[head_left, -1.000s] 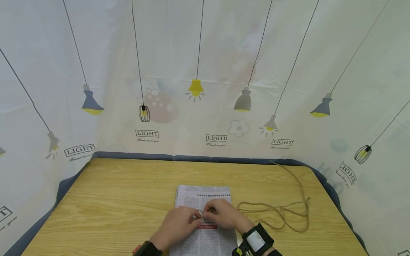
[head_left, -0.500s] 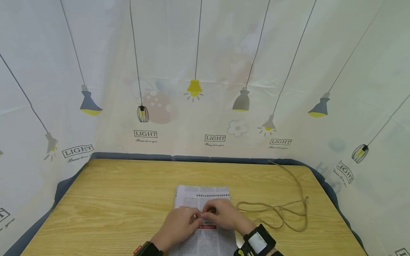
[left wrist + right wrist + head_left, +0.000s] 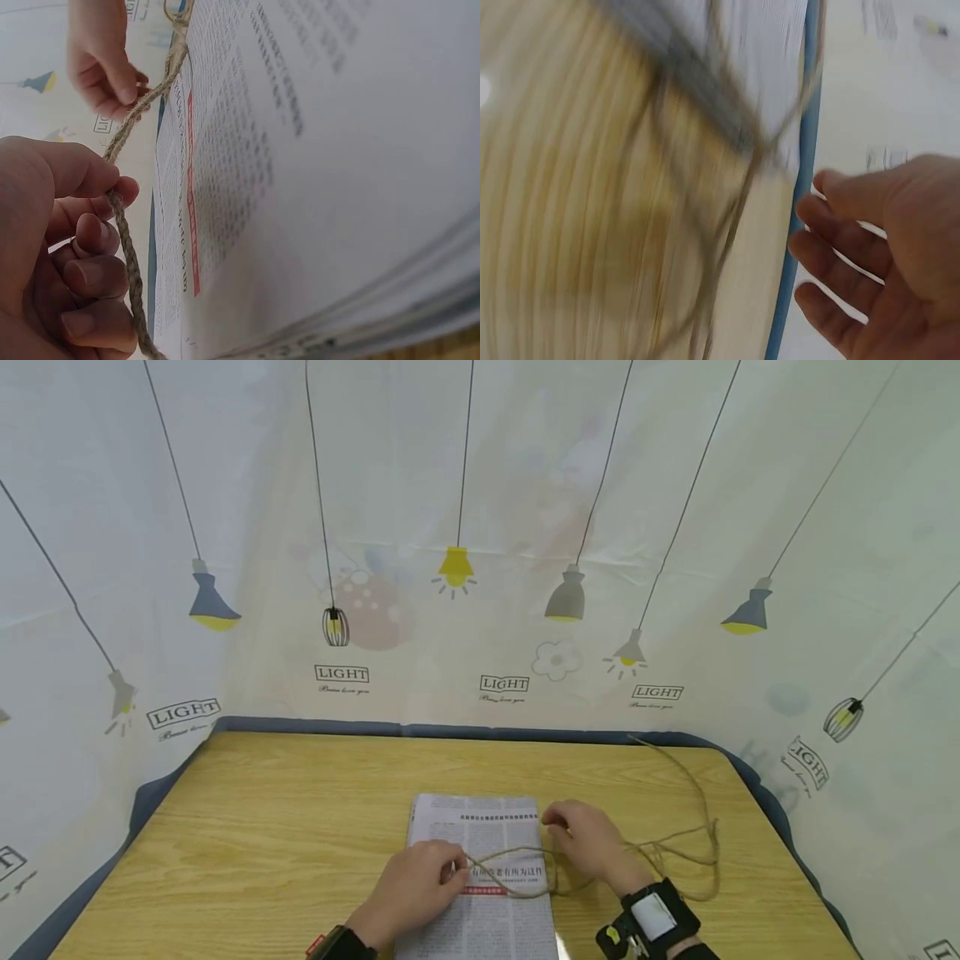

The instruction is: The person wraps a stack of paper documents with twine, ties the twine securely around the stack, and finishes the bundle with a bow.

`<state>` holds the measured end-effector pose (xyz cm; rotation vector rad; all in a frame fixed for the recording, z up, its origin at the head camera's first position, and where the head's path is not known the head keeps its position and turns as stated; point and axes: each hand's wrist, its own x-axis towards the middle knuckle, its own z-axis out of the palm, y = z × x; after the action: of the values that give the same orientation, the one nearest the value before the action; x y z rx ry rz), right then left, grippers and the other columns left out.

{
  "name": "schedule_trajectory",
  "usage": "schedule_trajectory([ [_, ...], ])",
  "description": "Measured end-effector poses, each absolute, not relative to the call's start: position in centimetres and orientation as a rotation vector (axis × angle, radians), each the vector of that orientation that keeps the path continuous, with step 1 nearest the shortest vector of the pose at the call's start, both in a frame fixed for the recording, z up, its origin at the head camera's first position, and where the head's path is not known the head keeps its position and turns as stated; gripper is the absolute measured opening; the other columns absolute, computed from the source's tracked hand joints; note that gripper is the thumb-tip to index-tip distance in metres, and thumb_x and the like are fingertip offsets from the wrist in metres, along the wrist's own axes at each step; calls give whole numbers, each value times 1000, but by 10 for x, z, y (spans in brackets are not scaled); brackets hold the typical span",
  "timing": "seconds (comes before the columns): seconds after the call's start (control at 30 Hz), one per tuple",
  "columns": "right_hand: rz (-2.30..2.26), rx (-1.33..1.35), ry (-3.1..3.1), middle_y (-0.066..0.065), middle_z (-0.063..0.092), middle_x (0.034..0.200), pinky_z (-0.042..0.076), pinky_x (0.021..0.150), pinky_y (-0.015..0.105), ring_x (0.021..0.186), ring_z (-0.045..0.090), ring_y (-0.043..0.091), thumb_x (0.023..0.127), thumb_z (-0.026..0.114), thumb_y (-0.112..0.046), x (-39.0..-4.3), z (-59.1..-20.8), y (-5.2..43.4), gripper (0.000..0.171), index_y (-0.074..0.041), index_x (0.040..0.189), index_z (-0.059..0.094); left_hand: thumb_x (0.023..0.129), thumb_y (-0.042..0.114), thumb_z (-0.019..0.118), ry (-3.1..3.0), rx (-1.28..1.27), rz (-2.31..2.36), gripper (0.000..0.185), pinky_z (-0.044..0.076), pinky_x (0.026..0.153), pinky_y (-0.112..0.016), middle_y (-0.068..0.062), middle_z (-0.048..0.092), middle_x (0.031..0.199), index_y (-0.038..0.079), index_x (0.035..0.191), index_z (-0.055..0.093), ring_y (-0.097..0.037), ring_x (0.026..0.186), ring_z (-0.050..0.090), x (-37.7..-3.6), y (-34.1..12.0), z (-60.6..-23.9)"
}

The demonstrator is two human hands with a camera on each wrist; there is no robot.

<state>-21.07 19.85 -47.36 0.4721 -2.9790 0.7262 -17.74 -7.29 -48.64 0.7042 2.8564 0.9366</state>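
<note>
My left hand [image 3: 411,887] pinches the twine [image 3: 517,893] between thumb and curled fingers [image 3: 90,232], over the middle of the newspaper [image 3: 480,910] that lies at the worktop's [image 3: 285,827] near edge. My right hand [image 3: 588,843] hovers over the paper's far right corner with its fingers loosely spread; the wrist view shows them holding nothing. The hands are apart. From the pinch the twine runs across the paper, then loops toward the right edge and back corner of the worktop.

Handling, as I judge it: the twine is light, limp and rough-fibred, so it should grip well and is best taken just beside the pinch; the paper is thin, floppy and easy to tear.

Writing: the curtain [image 3: 480,527] repeats "LIGHT" [image 3: 342,673]; the newspaper carries Chinese print and a red bar, too small for me to read.
</note>
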Motion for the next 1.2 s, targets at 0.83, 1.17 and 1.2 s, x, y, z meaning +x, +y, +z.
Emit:
schedule_trajectory([
  [0.83,365,335,-3091,-3,50,69,36,61,30,61,43,13,97,58,-9,-222,-495,265,15,-13,83,52,91,27,63,2840,705,942,11,36,53,-18,15,51,70,26,81,67,0,60,43,-177,-84,-483],
  [1.17,577,228,-3089,6,68,99,51,72,36,83,62,16,96,59,-10,-224,-494,283,11,-10,102,68,95,25,58,2807,649,972,16,30,49,-19,15,43,60,28,80,63,1,51,36,-171,-120,-471],
  [1.2,586,227,-3086,6,67,99,51,72,36,84,62,16,96,59,-10,-224,-493,284,11,-10,102,68,95,25,58,2809,642,972,15,30,49,-19,15,41,59,27,81,64,1,51,35,-170,-126,-470],
])
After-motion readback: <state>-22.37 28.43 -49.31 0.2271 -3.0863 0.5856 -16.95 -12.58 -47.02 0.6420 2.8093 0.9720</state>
